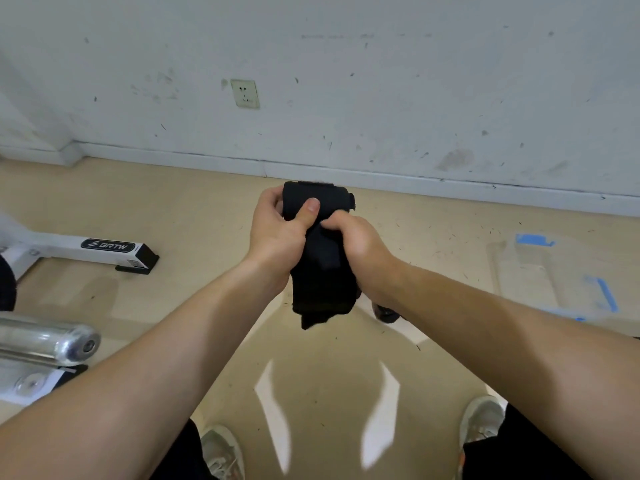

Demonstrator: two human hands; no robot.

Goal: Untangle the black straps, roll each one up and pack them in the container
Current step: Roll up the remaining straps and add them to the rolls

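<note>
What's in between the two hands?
A bundle of black straps, gripped by the left hand and the right hand, seen in the head view.

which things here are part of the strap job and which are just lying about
Part of the job:
- black strap, bunched up
- left hand and right hand, both gripping it
- no container in view

Just lying about:
- white BRTW frame leg
- chrome bar
- wall socket
- blue tape on the floor
</note>
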